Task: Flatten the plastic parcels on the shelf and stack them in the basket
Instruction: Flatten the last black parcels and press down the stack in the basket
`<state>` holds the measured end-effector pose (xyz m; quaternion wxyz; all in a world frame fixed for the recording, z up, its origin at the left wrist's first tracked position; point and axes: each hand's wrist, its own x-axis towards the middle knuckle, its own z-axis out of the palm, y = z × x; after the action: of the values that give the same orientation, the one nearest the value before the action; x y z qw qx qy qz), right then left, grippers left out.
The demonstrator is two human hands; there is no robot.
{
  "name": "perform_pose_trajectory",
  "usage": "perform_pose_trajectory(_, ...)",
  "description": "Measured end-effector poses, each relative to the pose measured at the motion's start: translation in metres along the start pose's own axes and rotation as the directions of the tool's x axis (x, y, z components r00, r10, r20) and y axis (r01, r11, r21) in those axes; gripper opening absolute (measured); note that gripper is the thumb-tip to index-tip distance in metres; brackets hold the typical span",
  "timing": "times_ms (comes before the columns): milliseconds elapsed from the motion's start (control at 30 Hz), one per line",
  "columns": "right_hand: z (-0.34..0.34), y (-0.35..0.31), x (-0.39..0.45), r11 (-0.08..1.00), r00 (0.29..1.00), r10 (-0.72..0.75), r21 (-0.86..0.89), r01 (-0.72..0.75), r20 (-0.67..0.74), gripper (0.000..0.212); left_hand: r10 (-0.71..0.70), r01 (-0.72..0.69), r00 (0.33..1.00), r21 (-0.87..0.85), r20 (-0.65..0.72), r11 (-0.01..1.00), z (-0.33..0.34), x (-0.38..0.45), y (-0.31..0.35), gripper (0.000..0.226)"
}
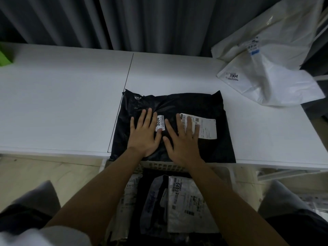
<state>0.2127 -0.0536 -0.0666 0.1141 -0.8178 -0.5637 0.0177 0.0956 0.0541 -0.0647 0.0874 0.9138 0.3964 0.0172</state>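
A black plastic parcel with two white labels lies on the white shelf, near its front edge. My left hand presses flat on the parcel's left half, fingers straight and spread. My right hand presses flat beside it, fingers partly over the larger label. Below the shelf edge stands a white basket holding several flattened parcels, a grey-white one marked 6403 on top. Two white plastic parcels, one marked 7004, lie piled at the shelf's right end.
Dark grey curtains hang behind the shelf. A green object sits at the far left edge. A seam runs across the shelf top. My knees flank the basket on a pale floor.
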Motion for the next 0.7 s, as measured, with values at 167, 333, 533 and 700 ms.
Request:
perform_pose_trajectory(167, 0.012, 0.004, -0.002, 0.998, 1.0, 0.0, -0.059, -0.001, -0.027, 0.062, -0.001, 0.001, 1.0, -0.018, -0.01, 1.0, 0.0, 0.0, 0.001, 0.078)
perform_pose_trajectory(333, 0.014, 0.002, -0.001, 0.998, 0.999, 0.019, -0.053, -0.017, 0.033, 0.064, -0.013, 0.013, 0.999, 0.009, 0.034, 1.0, -0.002, 0.0, 0.003, 0.077)
perform_pose_trajectory(533, -0.015, -0.001, 0.014, 0.99, 0.935, 0.072, -0.138, -0.026, 0.347, 0.065, -0.035, 0.008, 0.977, 0.128, 0.212, 0.992, -0.021, 0.009, 0.004, 0.064)
perform_pose_trajectory(700, -0.075, -0.024, 0.027, 0.983, 0.904, 0.046, -0.182, 0.036, 0.425, 0.058, -0.024, -0.037, 0.966, 0.225, 0.259, 0.974, -0.071, -0.001, -0.002, 0.064)
